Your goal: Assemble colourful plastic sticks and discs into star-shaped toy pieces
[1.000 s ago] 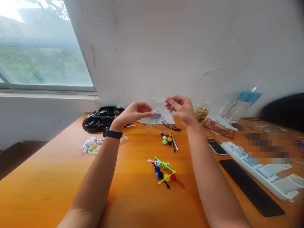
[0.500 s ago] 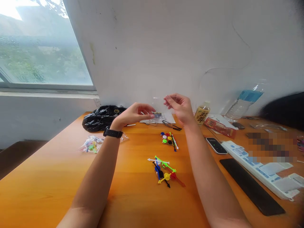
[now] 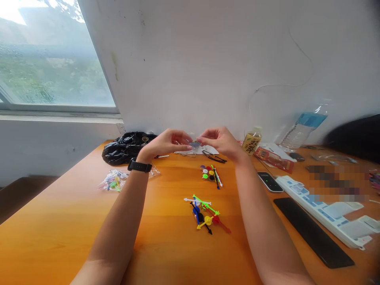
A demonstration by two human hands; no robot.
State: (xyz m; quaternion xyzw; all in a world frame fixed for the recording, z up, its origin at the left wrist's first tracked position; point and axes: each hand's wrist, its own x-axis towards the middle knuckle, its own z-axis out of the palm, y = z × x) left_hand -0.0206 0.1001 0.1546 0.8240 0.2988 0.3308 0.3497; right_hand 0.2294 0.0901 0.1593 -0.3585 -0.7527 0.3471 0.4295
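Note:
Both hands are raised above the far middle of the orange table (image 3: 59, 221). My left hand (image 3: 166, 143), with a black watch (image 3: 139, 166) on its wrist, and my right hand (image 3: 218, 141) pinch together at a small clear plastic bag (image 3: 194, 145) between their fingertips; what is in it is too small to make out. Below them lie a little group of coloured discs and sticks (image 3: 210, 175) and, nearer me, a pile of coloured plastic arrow pointers (image 3: 206, 214).
A black plastic bag (image 3: 126, 147) and a clear packet of coloured parts (image 3: 114, 181) lie at the left. To the right are eyeglasses (image 3: 214, 157), a small bottle (image 3: 251, 143), a red packet (image 3: 274, 159), a water bottle (image 3: 303, 130), a phone (image 3: 269, 182), a white power strip (image 3: 326, 211) and a black bar (image 3: 311, 233).
My right hand came down and left from its raised spot until its fingertips met those of the left hand at the clear bag. The left hand hardly moved.

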